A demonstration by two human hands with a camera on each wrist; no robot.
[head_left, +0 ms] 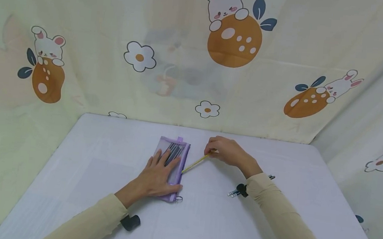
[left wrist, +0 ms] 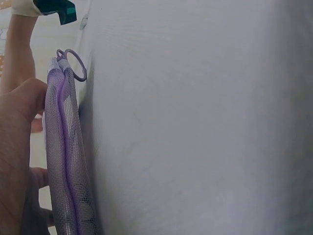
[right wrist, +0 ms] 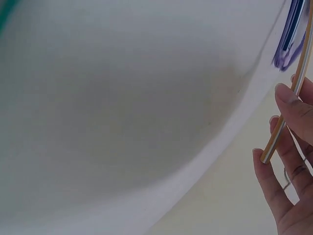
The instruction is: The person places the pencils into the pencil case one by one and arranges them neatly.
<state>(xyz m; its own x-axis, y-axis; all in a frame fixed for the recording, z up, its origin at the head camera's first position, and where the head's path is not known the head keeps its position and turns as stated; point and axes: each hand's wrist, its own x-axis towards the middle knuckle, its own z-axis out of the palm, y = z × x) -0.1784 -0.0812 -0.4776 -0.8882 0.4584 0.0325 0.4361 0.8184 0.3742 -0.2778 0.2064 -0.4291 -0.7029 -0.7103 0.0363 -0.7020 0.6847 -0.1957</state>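
A purple mesh zip pencil case [head_left: 174, 175] lies on the white table, several dark slim sticks [head_left: 174, 151] showing through its mesh. My left hand [head_left: 157, 178] rests on the case with fingers spread, thumb near its zipped edge. In the left wrist view, the zip side of the case [left wrist: 66, 147] stands out, a ring at its end. To the right, my right hand [head_left: 227, 151] pinches a yellow pencil [head_left: 195, 164] near one end; its other end meets the zipped edge. The right wrist view shows the pencil [right wrist: 304, 58] has a pale stripe, with thumb and fingers around it.
A few pencils [head_left: 234, 193] with pale patterned ends lie on the table [head_left: 202, 226], partly hidden under my right forearm. Behind the table hangs a cream curtain [head_left: 180, 16] printed with rabbits and flowers. Black wrist cameras [head_left: 130, 222] sit under both sleeves.
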